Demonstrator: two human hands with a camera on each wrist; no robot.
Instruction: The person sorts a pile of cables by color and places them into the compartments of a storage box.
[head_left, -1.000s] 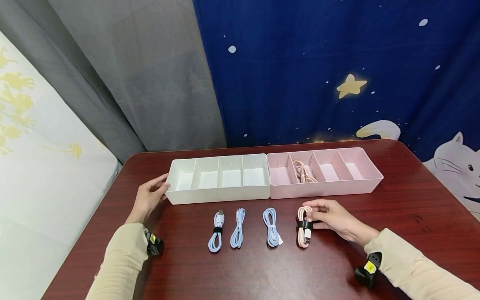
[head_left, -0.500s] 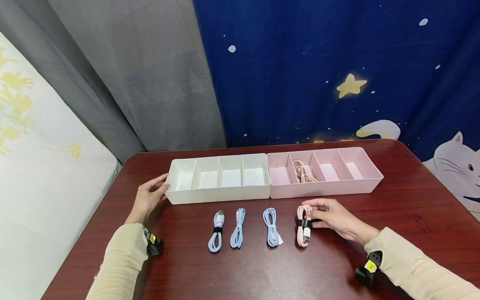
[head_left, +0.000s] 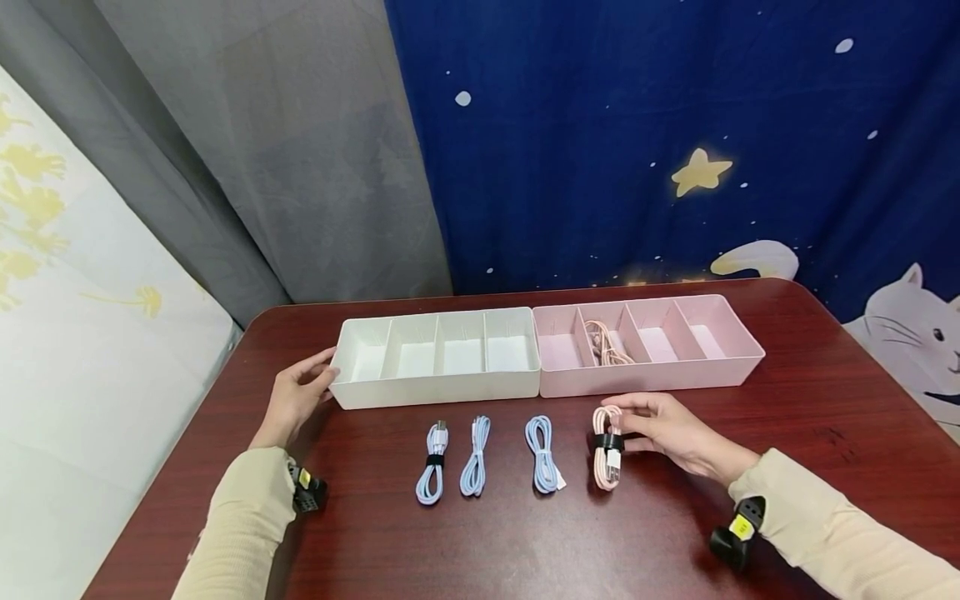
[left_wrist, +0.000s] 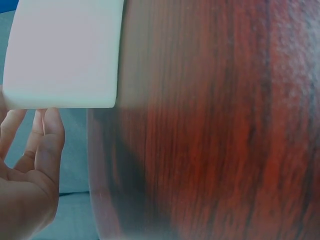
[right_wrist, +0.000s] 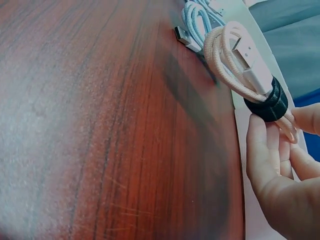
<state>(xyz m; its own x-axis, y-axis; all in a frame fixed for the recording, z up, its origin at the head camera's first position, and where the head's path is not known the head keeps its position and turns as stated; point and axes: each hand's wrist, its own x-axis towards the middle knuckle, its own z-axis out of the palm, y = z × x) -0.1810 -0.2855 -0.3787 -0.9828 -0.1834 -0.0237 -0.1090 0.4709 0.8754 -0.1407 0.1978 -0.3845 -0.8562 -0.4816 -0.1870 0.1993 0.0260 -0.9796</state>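
My right hand (head_left: 671,433) pinches a coiled pink charging cable (head_left: 602,467) near its upper end. A black strap (right_wrist: 270,104) wraps the coil, and a USB plug (right_wrist: 252,67) shows in the right wrist view. My left hand (head_left: 298,398) touches the left end of the white divided box (head_left: 435,390) with its fingertips. Butted against that box stands the pink divided box (head_left: 645,379). Another pink cable (head_left: 611,352) lies in the pink box's second compartment from the left.
In front of the boxes lie a blue cable with a black strap (head_left: 430,483), a second blue cable (head_left: 474,467) and a third blue cable (head_left: 543,458). The dark red table (head_left: 480,550) ends at a back edge before grey and blue curtains (head_left: 570,150).
The pink cable in my right hand has risen slightly and shifted a little toward the boxes. My left hand and both boxes have stayed put.
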